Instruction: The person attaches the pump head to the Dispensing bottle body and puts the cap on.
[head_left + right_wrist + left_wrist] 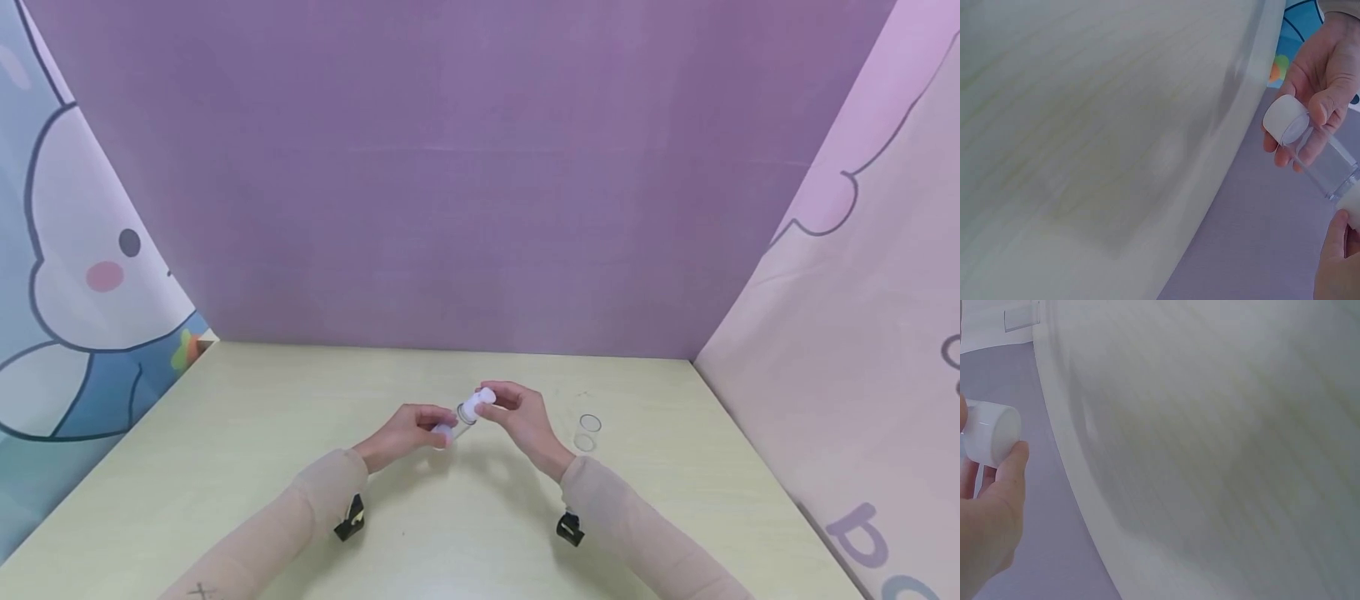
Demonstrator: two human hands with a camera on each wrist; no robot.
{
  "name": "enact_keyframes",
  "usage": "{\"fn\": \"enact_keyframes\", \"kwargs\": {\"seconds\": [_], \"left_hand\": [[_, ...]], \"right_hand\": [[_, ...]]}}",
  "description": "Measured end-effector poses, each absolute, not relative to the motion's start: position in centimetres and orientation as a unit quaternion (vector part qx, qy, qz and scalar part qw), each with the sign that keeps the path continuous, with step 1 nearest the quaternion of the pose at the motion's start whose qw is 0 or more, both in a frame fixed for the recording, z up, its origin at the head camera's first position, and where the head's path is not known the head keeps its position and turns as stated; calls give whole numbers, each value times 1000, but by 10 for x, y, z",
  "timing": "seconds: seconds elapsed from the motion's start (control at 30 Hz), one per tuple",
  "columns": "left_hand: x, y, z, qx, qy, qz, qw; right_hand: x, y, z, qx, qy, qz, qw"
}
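Note:
A small clear bottle point(1325, 165) with a white base point(1284, 119) and a white top point(480, 403) is held at a slant between both hands, above the table. My left hand point(403, 435) grips the bottle's lower end, thumb and fingers around the white base. At the upper end my right hand point(525, 421) pinches the white top between thumb and fingers. In the left wrist view, the round white base point(991, 432) shows with left fingers point(1013, 465) against it. The right wrist view shows the see-through body between the two hands.
A clear, cup-like cylinder point(586, 435) stands on the pale wooden table point(465, 550) to the right of my right hand. A purple panel point(450, 183) rises behind the table. Printed cartoon walls point(105, 317) close in both sides.

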State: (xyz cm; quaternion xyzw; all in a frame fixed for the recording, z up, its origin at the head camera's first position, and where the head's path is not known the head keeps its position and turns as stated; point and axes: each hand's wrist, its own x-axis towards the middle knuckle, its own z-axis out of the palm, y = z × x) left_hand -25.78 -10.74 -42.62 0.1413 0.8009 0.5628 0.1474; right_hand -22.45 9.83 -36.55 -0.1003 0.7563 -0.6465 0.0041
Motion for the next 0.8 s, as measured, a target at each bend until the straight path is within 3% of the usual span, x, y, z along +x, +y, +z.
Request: {"fn": "enact_keyframes", "kwargs": {"seconds": [0.3,0.8], "left_hand": [[-256,-106,-425,135,799,567,149],[-255,-105,-424,132,797,570,151]], "right_hand": [[-244,102,-391,-95,751,-653,4],[-245,100,-393,-92,760,-643,-14]]}}
